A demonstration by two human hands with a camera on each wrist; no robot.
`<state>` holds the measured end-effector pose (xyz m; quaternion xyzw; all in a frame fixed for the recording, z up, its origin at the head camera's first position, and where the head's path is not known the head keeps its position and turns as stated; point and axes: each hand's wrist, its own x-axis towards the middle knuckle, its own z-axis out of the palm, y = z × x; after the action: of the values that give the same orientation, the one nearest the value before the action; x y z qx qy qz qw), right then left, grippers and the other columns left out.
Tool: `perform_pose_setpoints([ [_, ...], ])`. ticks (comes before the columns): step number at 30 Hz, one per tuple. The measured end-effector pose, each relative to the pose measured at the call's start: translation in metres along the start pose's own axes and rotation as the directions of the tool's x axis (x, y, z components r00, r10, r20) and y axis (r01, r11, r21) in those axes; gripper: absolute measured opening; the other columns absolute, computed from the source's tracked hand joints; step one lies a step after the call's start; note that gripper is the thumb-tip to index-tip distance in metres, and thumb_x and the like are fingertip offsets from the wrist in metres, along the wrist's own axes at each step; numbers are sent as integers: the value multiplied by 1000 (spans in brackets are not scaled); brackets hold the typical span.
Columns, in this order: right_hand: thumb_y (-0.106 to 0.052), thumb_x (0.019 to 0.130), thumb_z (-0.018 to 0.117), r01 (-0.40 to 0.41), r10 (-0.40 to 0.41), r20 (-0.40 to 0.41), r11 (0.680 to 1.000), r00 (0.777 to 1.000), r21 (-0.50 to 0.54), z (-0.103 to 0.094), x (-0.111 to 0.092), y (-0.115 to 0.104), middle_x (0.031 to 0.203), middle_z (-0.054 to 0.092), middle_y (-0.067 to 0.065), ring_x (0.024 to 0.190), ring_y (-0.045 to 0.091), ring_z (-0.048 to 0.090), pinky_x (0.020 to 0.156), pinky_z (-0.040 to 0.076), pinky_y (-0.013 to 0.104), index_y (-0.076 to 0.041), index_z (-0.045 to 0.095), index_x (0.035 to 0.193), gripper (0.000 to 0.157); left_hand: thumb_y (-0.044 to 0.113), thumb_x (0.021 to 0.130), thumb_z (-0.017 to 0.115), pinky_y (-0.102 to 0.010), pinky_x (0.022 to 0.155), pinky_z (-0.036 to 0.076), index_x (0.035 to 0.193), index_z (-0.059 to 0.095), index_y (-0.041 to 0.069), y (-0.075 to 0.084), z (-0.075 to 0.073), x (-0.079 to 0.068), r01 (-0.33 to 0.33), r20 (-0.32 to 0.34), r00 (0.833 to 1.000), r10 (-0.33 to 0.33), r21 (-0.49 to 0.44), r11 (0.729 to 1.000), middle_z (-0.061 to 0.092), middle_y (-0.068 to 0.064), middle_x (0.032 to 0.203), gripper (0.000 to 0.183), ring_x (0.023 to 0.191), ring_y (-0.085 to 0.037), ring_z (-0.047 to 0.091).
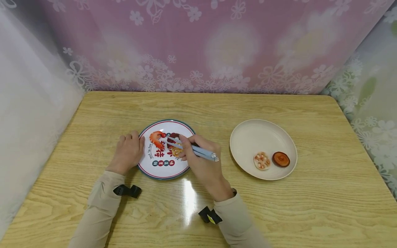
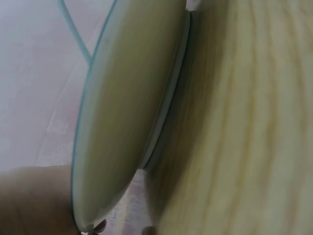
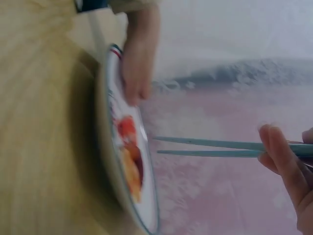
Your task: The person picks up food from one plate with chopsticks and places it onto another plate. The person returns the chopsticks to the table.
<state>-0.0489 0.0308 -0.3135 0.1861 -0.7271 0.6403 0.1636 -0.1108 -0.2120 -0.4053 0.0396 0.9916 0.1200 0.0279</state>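
Note:
At the left edge of a white plate with red lettering and a teal rim [image 1: 156, 170], my left hand [image 1: 128, 153] pinches the rim; the left wrist view shows fingertips [image 2: 100, 227] under the plate's edge. My right hand [image 1: 203, 162] holds a pair of light blue chopsticks [image 1: 201, 150]. Their tips are slightly apart and stay above the plate in the right wrist view. On that plate are an orange-red shrimp [image 1: 156, 138], a dark red piece [image 1: 172, 139] and a yellowish piece [image 1: 176, 152], partly hidden by the chopsticks and fingers.
To the right stands a cream plate [image 1: 251, 137] holding a lotus root slice [image 1: 262, 161] and a round brown piece [image 1: 281, 159]. Both plates are on a wooden table [image 1: 322, 155]. Behind it hangs a pink floral curtain [image 1: 192, 44].

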Motion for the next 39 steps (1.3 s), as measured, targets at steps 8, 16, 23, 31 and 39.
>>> perform_pose_setpoints([
  [8, -10, 93, 64, -6, 4, -24, 997, 1000, -82, -46, 13, 10, 61, 67, 9, 49, 20, 65, 46, 52, 28, 3, 65, 74, 23, 21, 105, 30, -54, 89, 34, 104, 43, -12, 1, 0, 0, -12, -6, 1000, 12, 6, 1000, 51, -34, 100, 36, 99, -48, 47],
  [16, -14, 93, 65, -121, 105, -102, 979, 989, -162, -90, 18, -2, 64, 66, 12, 51, 16, 65, 50, 53, 28, 3, 66, 77, 24, 21, 104, 32, -54, 85, 36, 101, 39, -13, 1, -1, 0, 37, -15, 999, -38, -32, 999, 50, -33, 94, 35, 95, -48, 46],
  [23, -17, 94, 64, -194, 149, -201, 954, 968, -228, -118, 18, -5, 63, 66, -5, 51, 13, 65, 49, 52, 27, 4, 66, 79, 26, 27, 104, 32, -54, 84, 37, 101, 38, -12, 2, -3, -1, 85, 6, 996, -84, -41, 996, 49, -34, 96, 39, 93, -47, 45],
  [31, -16, 92, 66, -253, 183, -286, 940, 941, -230, -145, 15, -7, 61, 66, -3, 49, 14, 65, 45, 50, 25, 6, 65, 78, 26, 32, 104, 33, -56, 82, 37, 96, 47, -10, -1, -1, -2, 81, -8, 997, -81, -29, 996, 50, -34, 98, 46, 93, -48, 45],
  [39, -23, 90, 69, -422, 283, -385, 839, 878, -344, -178, 6, -16, 59, 66, -3, 47, 10, 63, 50, 51, 22, 8, 66, 81, 32, 31, 105, 32, -54, 83, 37, 92, 54, -11, -2, -3, -3, 34, -16, 999, -34, 16, 999, 54, -35, 94, 50, 94, -49, 50],
])
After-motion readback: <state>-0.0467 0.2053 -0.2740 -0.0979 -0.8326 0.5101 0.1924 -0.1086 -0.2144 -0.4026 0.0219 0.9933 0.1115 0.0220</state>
